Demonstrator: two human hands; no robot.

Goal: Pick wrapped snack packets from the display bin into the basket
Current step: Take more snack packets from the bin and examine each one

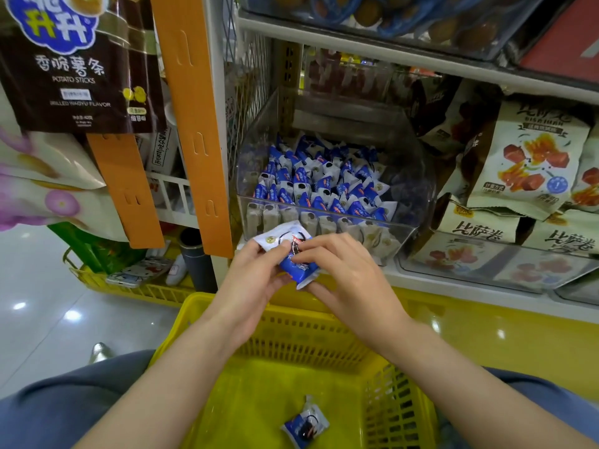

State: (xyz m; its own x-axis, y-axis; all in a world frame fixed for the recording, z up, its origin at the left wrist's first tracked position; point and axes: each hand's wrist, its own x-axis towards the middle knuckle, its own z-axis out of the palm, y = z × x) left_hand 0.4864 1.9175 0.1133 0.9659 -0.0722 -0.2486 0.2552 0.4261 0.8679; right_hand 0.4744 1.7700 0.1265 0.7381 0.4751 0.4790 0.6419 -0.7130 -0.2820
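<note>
Both hands hold blue-and-white snack packets [293,254] above the yellow basket [324,338]; the left hand [251,280] and right hand [350,280] pinch them together. One packet [304,424] lies on the basket floor. Farther back, the clear display bin [418,176] holds many more.

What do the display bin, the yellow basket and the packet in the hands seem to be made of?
Display bin: seemingly clear rigid plastic, glossy; packets show through its walls, which carry reflections.
Basket: yellow moulded plastic, slightly shiny; its walls are slotted.
Held packet: thin printed film, probably plastic, glossy; it has a flat sealed end.
</note>
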